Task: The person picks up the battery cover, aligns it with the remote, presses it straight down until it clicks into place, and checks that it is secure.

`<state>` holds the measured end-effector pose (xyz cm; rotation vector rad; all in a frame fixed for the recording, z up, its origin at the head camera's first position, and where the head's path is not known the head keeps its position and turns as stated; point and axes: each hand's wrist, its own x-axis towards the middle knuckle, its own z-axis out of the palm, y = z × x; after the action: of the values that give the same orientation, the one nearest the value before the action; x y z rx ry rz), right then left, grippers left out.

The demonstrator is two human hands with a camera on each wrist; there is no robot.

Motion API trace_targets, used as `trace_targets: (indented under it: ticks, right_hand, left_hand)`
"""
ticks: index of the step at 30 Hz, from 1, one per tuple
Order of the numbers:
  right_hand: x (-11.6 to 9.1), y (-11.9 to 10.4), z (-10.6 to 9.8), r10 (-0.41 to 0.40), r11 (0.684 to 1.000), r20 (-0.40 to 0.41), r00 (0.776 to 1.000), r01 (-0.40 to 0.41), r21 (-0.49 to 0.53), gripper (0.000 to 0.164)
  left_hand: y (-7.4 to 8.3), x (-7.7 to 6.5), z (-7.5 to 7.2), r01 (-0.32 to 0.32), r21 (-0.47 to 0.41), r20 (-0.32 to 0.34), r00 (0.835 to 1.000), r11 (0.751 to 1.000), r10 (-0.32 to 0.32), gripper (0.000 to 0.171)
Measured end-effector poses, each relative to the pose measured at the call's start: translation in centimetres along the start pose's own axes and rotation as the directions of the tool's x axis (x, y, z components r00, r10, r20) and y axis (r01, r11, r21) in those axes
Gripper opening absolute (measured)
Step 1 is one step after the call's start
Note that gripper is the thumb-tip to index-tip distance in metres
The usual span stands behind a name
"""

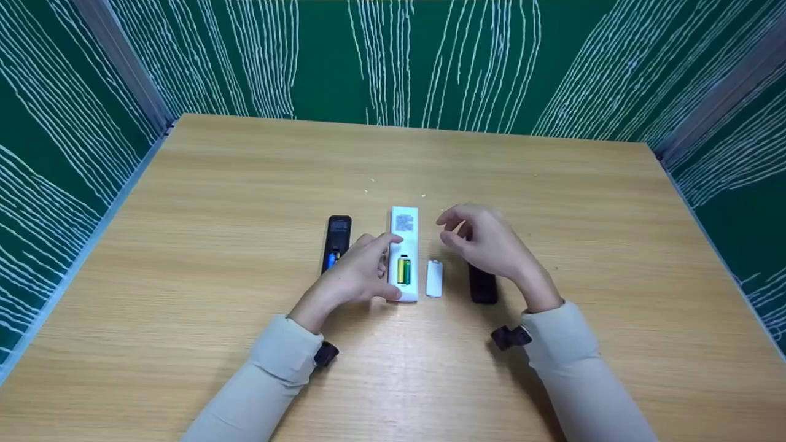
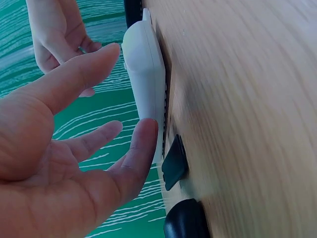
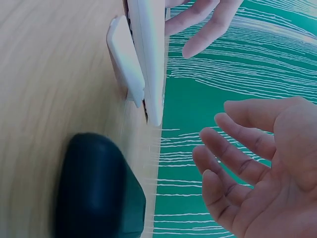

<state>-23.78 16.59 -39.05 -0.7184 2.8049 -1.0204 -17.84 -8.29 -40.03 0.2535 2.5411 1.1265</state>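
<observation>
A white remote control (image 1: 404, 230) lies back up, two green and yellow batteries (image 1: 404, 271) side by side in its bay. My left hand (image 1: 362, 270) spans its left side, thumb over the near end and index finger over the upper part; a fingertip meets its side in the left wrist view. Right of the remote lies its white battery cover (image 1: 434, 279). My right hand (image 1: 485, 239) hovers beyond the cover with loosely bent fingers and nothing in them. Beneath it, a black remote control (image 1: 484, 285) is partly hidden.
To the left, another black remote control (image 1: 338, 232) shows a blue battery (image 1: 332, 259) in its bay, partly behind my left hand. A small black cover (image 2: 175, 163) lies between it and the white remote. Tiny white bits dot the wooden table (image 1: 276, 166) farther back.
</observation>
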Motion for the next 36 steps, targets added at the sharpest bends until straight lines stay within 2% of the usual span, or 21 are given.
trace_targets:
  ticks: [15,24,36]
  right_hand:
    - [0.06,-0.01,-0.21,0.013,1.0,0.013,1.0,-0.013,0.018,0.024]
    - [0.26,0.29,0.18,-0.02,1.0,0.002,1.0,0.02,0.011,0.022]
    - [0.12,0.45,0.62,0.005,1.0,0.036,0.999,-0.005,-0.006,0.022]
  left_hand:
    - [-0.17,0.11,0.21,0.01,-0.015,0.017,1.0,1.0,-0.01,0.099]
    - [-0.19,0.28,0.57,0.019,0.003,0.007,1.0,1.0,-0.019,0.095]
    - [-0.04,0.13,0.66,0.032,-0.022,0.01,0.999,0.999,-0.032,0.093]
